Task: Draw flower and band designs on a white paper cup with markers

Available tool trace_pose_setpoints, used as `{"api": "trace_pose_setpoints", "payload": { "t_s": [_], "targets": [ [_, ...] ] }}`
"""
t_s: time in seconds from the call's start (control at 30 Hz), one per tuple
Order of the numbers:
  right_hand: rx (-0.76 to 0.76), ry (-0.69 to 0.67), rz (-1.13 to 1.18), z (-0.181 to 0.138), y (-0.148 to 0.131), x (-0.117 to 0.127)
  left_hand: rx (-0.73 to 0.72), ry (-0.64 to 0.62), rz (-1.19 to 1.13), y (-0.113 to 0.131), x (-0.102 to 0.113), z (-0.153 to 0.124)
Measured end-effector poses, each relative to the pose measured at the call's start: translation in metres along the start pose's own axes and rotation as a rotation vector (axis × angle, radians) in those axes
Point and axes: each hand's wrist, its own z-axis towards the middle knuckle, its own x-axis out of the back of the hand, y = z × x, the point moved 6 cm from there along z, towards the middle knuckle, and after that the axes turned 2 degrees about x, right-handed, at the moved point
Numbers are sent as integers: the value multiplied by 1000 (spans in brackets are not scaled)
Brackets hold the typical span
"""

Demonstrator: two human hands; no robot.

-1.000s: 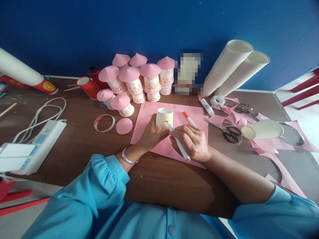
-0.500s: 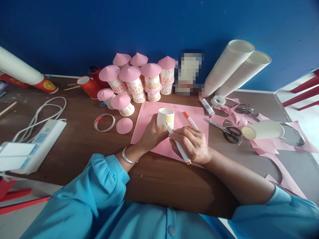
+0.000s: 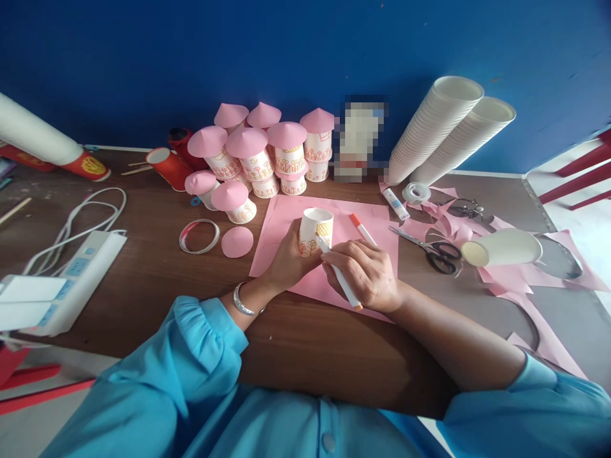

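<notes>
Pink-roofed cups: white paper-cup houses with pink paper cones (image 3: 247,143) stand grouped at the back, probably so their drawn walls stay undisturbed.
Pink disc: small round pink paper piece (image 3: 237,242), lying beside the pink sheet.
Left hand: left hand (image 3: 286,257) wraps the cup's left and lower side, thumb near, other fingers mostly hidden; presumably steadying it against pen pressure.
Cup: white tapered paper cup with orange-yellow drawings (image 3: 308,229), tilted slightly, mouth up, held above the pink paper sheet (image 3: 272,222); patterned patch turned toward the pen, likely for reach.
Pen: slim white marker with an orange rear end (image 3: 344,283), nib at the wall below the patch; contact unclear.
Right hand: right hand (image 3: 370,273), fingers curled closed on the marker near its nib, likely for fine control.
Scissors: black-handled metal scissors (image 3: 436,254), right of the sheet, out of the hands' way.
Change, half-second: marker's rear end slightly higher and further left; both grips unchanged.
</notes>
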Motion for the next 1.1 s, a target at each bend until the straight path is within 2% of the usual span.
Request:
{"api": "trace_pose_setpoints", "payload": {
  "t_s": [0.57,0.93,1.03,1.1],
  "targets": [
    [-22,-28,30,-4,1,-2,18,20,1,3,3,1],
    [-12,56,64,-8,3,6,31,13,-113,1,3,0],
    [-68,69,72,-15,12,6,55,2,-188,4,3,1],
    [-165,68,96,-19,22,3,80,-16,-241,5,2,1]
  ]
}}
